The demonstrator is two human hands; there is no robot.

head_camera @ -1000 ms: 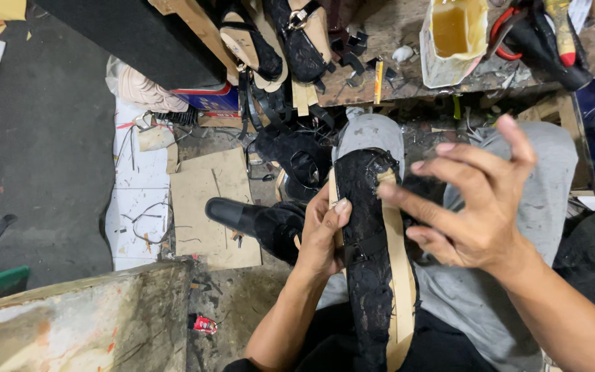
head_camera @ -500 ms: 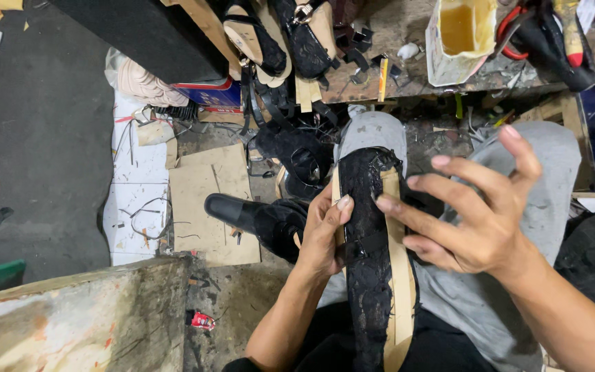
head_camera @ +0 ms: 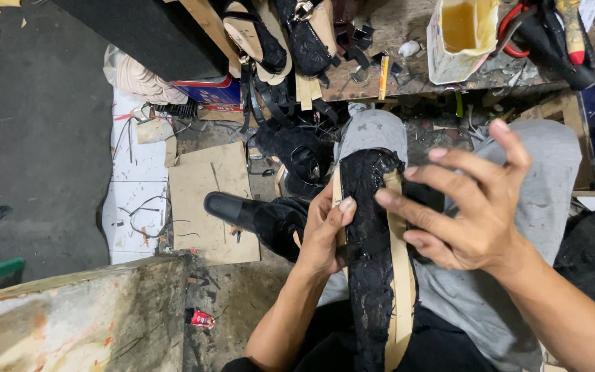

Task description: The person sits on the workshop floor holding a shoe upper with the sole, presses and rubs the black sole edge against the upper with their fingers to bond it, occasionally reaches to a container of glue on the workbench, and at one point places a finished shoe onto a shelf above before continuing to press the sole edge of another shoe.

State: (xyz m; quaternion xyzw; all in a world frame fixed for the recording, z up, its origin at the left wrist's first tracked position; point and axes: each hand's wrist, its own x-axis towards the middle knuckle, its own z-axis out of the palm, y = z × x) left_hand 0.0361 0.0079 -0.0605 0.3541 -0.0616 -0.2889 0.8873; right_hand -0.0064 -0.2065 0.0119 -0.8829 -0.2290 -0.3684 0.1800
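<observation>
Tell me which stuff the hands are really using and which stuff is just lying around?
In use:
- left hand, pressing the strip's edge
- right hand, fingers spread over it
- black lace strip on a tan board, lying on the lap

Just lying around:
- black shoe on the floor
- cardboard sheet
- sandals on the bench
- tub of yellowish liquid

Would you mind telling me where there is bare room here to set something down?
The dark floor left of the white sheet is mostly bare, and the flat cardboard beside the black shoe has some room. The workbench is crowded with sandals and tools; the lap holds the lace-covered strip.
</observation>
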